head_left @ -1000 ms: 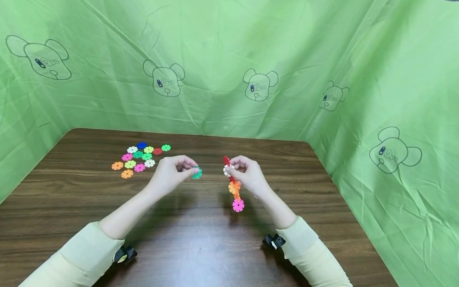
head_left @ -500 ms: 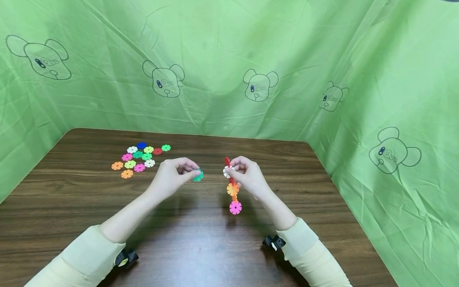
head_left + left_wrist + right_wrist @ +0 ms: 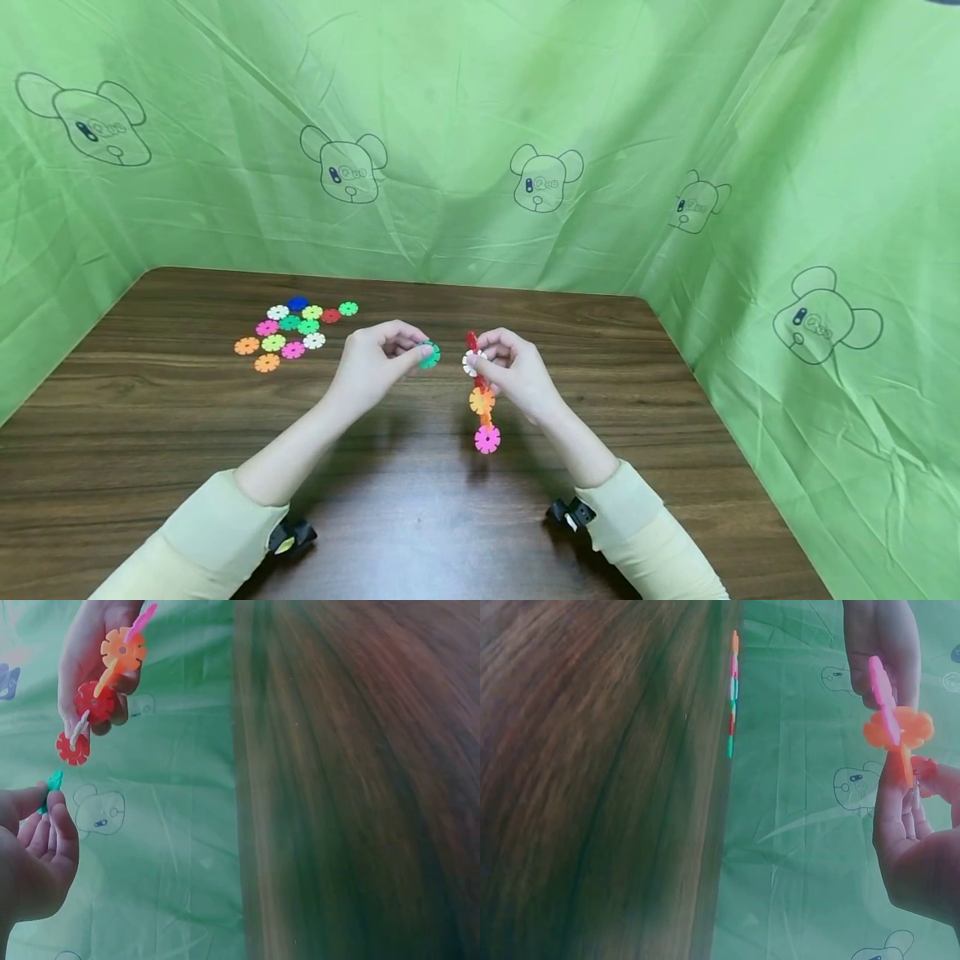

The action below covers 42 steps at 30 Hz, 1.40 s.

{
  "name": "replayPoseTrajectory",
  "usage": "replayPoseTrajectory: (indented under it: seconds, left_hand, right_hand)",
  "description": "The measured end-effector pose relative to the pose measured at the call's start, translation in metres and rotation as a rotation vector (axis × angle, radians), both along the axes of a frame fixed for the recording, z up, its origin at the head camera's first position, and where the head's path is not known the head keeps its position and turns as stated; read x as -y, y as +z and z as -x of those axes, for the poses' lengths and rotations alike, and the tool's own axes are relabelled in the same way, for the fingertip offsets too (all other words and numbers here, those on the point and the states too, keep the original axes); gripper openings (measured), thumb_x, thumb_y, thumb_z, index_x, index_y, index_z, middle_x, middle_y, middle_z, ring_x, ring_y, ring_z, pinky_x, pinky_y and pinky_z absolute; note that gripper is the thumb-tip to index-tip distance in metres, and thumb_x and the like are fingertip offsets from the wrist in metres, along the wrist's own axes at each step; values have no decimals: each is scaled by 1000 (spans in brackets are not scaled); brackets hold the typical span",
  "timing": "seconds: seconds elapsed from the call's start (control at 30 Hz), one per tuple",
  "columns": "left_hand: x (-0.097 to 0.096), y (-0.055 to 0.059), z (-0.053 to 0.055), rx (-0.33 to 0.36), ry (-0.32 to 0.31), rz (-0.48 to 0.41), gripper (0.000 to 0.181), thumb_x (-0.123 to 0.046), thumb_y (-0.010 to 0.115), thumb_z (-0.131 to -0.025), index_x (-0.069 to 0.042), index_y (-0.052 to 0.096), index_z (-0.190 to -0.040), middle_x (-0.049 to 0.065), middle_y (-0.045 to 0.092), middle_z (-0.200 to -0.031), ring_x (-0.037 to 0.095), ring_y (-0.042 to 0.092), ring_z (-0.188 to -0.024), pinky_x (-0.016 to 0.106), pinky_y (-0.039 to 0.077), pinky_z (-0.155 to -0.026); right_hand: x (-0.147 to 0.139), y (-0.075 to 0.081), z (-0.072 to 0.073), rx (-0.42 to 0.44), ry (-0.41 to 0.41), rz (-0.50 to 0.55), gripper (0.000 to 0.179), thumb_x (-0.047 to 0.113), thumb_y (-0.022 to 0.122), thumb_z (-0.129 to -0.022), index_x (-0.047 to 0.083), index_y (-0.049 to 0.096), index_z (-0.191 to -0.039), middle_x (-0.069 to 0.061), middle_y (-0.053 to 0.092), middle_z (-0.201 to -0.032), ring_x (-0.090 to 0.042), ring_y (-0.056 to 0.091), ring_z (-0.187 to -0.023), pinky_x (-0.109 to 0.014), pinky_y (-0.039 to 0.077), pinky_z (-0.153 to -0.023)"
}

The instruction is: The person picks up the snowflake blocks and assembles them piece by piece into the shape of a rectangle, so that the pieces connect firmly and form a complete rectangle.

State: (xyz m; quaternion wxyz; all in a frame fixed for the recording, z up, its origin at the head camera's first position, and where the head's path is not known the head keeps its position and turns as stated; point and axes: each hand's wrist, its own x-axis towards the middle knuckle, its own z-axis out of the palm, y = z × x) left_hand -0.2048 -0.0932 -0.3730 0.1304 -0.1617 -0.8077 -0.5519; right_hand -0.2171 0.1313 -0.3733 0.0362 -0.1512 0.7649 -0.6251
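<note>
Between thumb and fingers, my left hand [image 3: 375, 358] pinches a green notched plastic disc [image 3: 431, 356], its free edge pointing right. Across a small gap, my right hand [image 3: 521, 375] grips a hanging chain of interlocked discs by the white disc [image 3: 469, 363] near its top. A red disc [image 3: 73, 749] forms the chain's upper end, and the green disc [image 3: 55, 781] lies just below it in the left wrist view. Further down come another red disc, an orange disc [image 3: 482, 401], a second orange one on edge, and a pink disc [image 3: 487, 439] at the bottom. Fingers partly hide the chain's middle.
Several loose notched discs, including a blue disc [image 3: 297, 303] and an orange disc [image 3: 267, 363], lie flat at the back left of the wooden table [image 3: 420, 533]. A green curtain [image 3: 450, 100] with bear drawings encloses the table's back and sides.
My left hand has moved right with the green disc, narrowing the gap to the chain. The chain's lower end has swung slightly left and down while my right hand keeps its grip.
</note>
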Motion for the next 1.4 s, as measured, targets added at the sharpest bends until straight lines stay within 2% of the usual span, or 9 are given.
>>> replayPoseTrajectory:
  seconds: [0.1, 0.17, 0.33, 0.43, 0.57, 0.73, 0.83, 1.1, 1.4]
  left_hand:
    - [-3, 2, 4, -42, 21, 19, 14, -28, 74, -83, -16, 69, -88, -4, 69, -74, 16, 61, -60, 25, 48, -50]
    - [-5, 4, 7, -53, 20, 3, 14, -28, 74, -83, -15, 69, -89, -3, 69, -74, 18, 63, -61, 25, 49, -51]
    - [-9, 7, 12, -33, -1, -64, 19, -27, 74, -82, -11, 69, -90, 2, 70, -72, 26, 66, -62, 31, 55, -55]
    - [-10, 9, 14, -21, -7, -66, 19, -27, 74, -82, -11, 70, -90, 2, 70, -72, 23, 65, -60, 33, 56, -55]
    - [-11, 12, 17, -33, 12, -23, 15, -26, 74, -82, -13, 71, -90, 0, 69, -70, 15, 63, -58, 30, 54, -53]
    - [-11, 14, 16, -29, -7, -8, 14, -23, 74, -82, -12, 72, -89, 0, 69, -70, 14, 63, -57, 29, 55, -53]
    - [-12, 15, 15, -23, -18, -13, 14, -22, 74, -82, -11, 72, -90, 1, 70, -71, 14, 64, -57, 30, 55, -54]
    - [-15, 15, 14, -16, -31, -16, 12, -20, 75, -82, -11, 72, -89, 1, 71, -72, 16, 65, -58, 30, 56, -56]
    - [-19, 16, 9, -13, -42, -35, 13, -21, 75, -81, -10, 72, -88, 0, 70, -70, 21, 66, -59, 28, 55, -55]
  right_hand:
    - [0, -1, 0, -10, 10, 7, 21, 8, 69, -85, 3, 59, -103, -2, 60, -75, -14, 45, -53, -22, 42, -47]
    - [0, -1, -1, -3, 17, 12, 22, 9, 69, -86, 2, 60, -104, -2, 61, -75, -14, 45, -53, -22, 41, -47]
    - [0, 1, -2, 23, 32, 5, 24, 9, 70, -85, 0, 61, -106, -4, 61, -76, -12, 45, -54, -22, 41, -47]
    - [0, 0, -1, -39, 25, -40, 23, 9, 70, -85, -1, 64, -105, -8, 62, -78, -13, 49, -58, -22, 43, -49]
    - [-1, -2, -1, -188, 0, -141, 21, 13, 72, -84, 5, 69, -102, -9, 66, -78, -14, 55, -64, -21, 46, -54]
    - [-2, -6, 0, -368, 4, -223, 17, 16, 74, -82, 14, 71, -98, 0, 68, -78, -13, 59, -63, -24, 51, -57]
    - [-1, -7, 0, -446, 12, -241, 15, 16, 74, -82, 16, 72, -97, 5, 66, -79, -11, 56, -61, -25, 49, -53]
    - [2, -2, -3, -477, 5, -249, 15, 10, 75, -80, 14, 74, -95, 1, 61, -74, -11, 50, -57, -22, 44, -48]
    - [9, 27, -24, -543, 18, -204, 11, -1, 75, -76, 0, 73, -87, -12, 68, -78, -21, 57, -59, -22, 49, -54]
